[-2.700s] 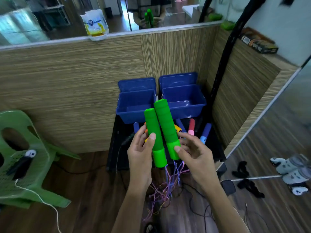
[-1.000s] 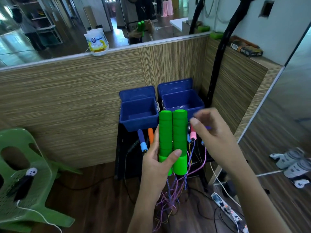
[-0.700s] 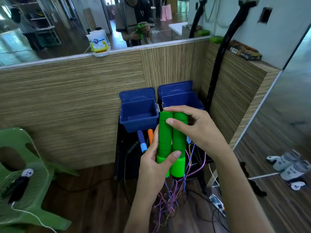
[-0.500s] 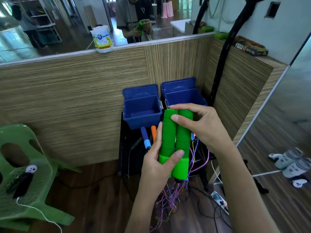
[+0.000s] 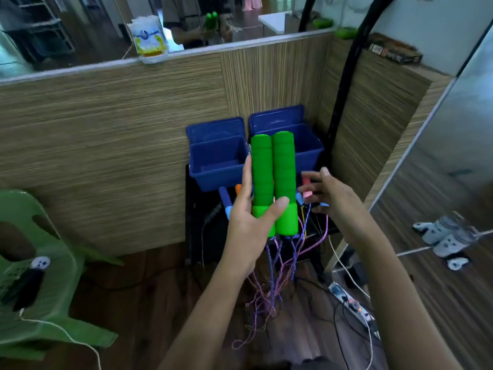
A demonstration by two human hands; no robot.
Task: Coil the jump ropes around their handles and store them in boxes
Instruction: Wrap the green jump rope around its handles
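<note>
Wood-panel corner, two blue boxes (image 5: 217, 166) waiting.
Left hand (image 5: 249, 228) is gripping upright green handles (image 5: 273, 180), rope (image 5: 272, 276) dangling; right hand (image 5: 329, 196), fingers spread, has let go.

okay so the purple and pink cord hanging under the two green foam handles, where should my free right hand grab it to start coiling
Probably just below the green foam handles, where the purple and pink cord leaves their lower ends in straight strands; farther down it tangles. Come from the right, since the right hand is open there and the left hand covers the left side.

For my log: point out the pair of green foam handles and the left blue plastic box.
Pair of green foam handles (image 5: 273, 180): head view, mid-grip.
Left blue plastic box (image 5: 213, 180): head view, front wall.
</note>
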